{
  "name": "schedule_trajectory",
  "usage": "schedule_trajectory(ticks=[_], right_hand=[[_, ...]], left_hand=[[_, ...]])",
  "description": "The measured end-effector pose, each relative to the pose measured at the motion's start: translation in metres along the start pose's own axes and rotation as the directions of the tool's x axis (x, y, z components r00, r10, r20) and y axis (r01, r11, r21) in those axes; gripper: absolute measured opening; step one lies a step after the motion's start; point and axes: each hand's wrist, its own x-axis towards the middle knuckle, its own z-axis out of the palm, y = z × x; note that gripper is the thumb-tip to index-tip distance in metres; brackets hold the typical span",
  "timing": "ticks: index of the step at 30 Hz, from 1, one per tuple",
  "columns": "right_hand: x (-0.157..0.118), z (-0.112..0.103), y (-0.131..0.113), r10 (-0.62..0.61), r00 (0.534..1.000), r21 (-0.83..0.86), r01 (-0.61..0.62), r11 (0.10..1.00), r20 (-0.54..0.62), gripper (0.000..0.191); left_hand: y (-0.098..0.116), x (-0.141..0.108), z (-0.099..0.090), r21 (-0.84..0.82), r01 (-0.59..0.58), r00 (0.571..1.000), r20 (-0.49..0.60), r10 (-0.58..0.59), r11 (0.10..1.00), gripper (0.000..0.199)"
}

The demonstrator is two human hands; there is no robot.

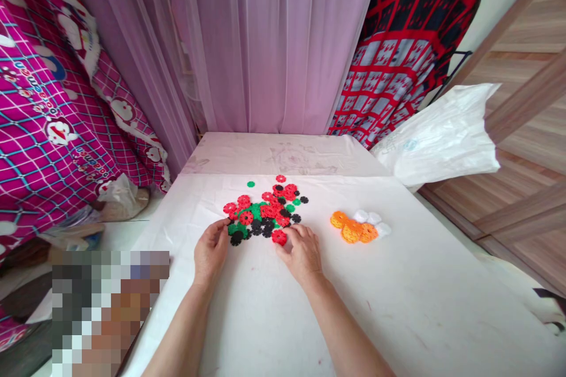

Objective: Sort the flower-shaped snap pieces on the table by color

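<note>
A loose pile of small notched plastic discs lies mid-table, in red [243,201], green [255,210] and black [267,227]. At the pile's left edge is my left hand [211,249], its fingers bent and the fingertips beside the outer black and green discs; thumb and forefinger look apart. My right hand [304,252] rests at the near right edge, fingers loosely spread. Its thumb and forefinger touch or nearly touch a red disc [279,237] lying on the cloth. Neither hand visibly lifts a disc; some fingertips are hard to make out.
Orange discs [352,231] and white discs [372,220] form a separate group to the right. A white cloth [380,312] covers the table. A white plastic bag [446,135] stands at the right far edge. Purple curtains [274,41] hang behind.
</note>
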Motion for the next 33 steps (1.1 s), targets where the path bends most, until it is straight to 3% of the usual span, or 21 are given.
schedule_trajectory(ticks=[13, 25, 29, 33], right_hand=[[0.002, 0.002, 0.000, 0.036, 0.999, -0.065, -0.034, 0.997, 0.028, 0.021], [0.003, -0.004, 0.000, 0.046, 0.997, 0.009, -0.047, 0.999, 0.062, 0.027], [0.016, -0.003, 0.007, 0.062, 0.998, 0.015, -0.062, 0.998, -0.006, 0.023], [0.040, 0.001, 0.011, 0.074, 0.997, -0.041, -0.075, 0.996, -0.020, 0.032]], left_hand=[[0.000, 0.000, 0.000, 0.015, 0.000, 1.000, -0.004, 0.000, 1.000, 0.041], [-0.005, 0.001, 0.001, 0.025, -0.026, 1.000, -0.006, 0.026, 0.999, 0.040], [-0.004, 0.000, 0.001, 0.017, -0.036, 0.999, -0.004, 0.036, 0.999, 0.040], [-0.003, 0.001, 0.000, 0.006, -0.057, 0.998, 0.000, 0.057, 0.998, 0.039]])
